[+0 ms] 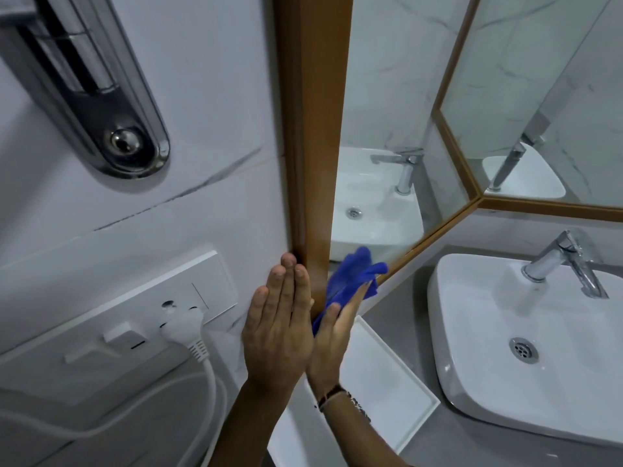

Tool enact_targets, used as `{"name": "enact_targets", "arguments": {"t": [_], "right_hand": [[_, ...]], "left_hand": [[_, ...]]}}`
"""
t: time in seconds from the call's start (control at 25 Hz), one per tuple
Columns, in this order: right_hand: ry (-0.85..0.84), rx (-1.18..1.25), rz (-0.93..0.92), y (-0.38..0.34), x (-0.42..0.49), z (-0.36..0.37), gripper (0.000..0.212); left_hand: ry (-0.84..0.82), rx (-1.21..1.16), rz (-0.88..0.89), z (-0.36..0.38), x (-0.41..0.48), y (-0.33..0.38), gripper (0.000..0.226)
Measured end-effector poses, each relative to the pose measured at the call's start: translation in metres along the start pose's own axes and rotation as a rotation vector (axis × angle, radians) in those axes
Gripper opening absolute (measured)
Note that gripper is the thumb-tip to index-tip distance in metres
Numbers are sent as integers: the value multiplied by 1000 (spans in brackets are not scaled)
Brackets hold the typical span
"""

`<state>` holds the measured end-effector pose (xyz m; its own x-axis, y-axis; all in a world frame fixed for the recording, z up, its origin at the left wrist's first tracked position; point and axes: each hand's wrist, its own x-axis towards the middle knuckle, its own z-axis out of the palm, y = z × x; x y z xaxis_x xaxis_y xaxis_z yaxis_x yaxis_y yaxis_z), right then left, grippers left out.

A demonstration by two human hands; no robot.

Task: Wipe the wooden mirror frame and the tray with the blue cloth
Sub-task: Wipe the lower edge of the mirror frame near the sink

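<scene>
The wooden mirror frame (313,129) runs down the middle of the view, with its lower rail going off to the right. My left hand (278,328) lies flat on the white wall, fingertips touching the frame's left edge near the bottom corner. My right hand (333,335) presses the blue cloth (354,276) against the frame's lower corner, on the mirror side. The white tray (387,382) lies on the grey counter below my hands, partly hidden by my right forearm.
A white basin (488,332) with a chrome tap (566,261) sits on the counter at the right. A white socket panel (118,315) with a plug (183,326) and cable is on the wall at the left. A chrome fixture (101,96) hangs at the upper left.
</scene>
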<state>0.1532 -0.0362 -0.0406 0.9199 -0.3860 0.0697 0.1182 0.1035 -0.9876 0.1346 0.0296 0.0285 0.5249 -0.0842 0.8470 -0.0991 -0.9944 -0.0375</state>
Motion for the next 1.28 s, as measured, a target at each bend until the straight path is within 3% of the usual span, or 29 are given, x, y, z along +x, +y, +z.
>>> {"name": "enact_targets", "arguments": {"t": [0.12, 0.2, 0.28, 0.32, 0.4, 0.52, 0.64, 0.72, 0.92, 1.04, 1.16, 1.24, 1.28], "right_hand": [[-245, -301, -129, 14, -13, -20, 91], [-351, -469, -485, 0, 9, -37, 83], [-324, -546, -970, -28, 44, -35, 70], [-269, -526, -1121, -47, 66, -25, 70], [-169, -438, -1208, -83, 100, 0, 72], [-169, -503, -1228, -64, 98, -6, 73], [-296, -805, -1215, 1, 56, -55, 71], [-298, -866, -1213, 13, 52, -61, 72], [-119, -445, -1286, -98, 108, 4, 71], [-79, -402, -1253, -106, 106, 13, 71], [-209, -539, -1002, -36, 50, -22, 70], [-278, -477, -616, 13, 13, -34, 75], [-231, -361, -387, 22, 2, -26, 77]], "left_hand": [[-23, -31, 10, -8, 2, -3, 69], [-21, -19, 35, -11, 0, -6, 80], [-18, -39, 42, -13, 1, -8, 82], [-16, -34, 35, -13, 3, -6, 80], [-4, -10, 5, -11, 7, -2, 69], [6, 19, 3, -5, 2, -1, 67], [11, 19, 36, -4, -4, -7, 75], [4, 38, 68, -2, -7, -8, 77], [45, 35, 43, 5, -7, -8, 66], [69, 19, 58, 7, -8, -8, 66], [57, 23, 57, 9, -11, -7, 76], [57, 30, 59, 10, -15, -9, 68], [61, 38, 63, 12, -17, -10, 64]]}}
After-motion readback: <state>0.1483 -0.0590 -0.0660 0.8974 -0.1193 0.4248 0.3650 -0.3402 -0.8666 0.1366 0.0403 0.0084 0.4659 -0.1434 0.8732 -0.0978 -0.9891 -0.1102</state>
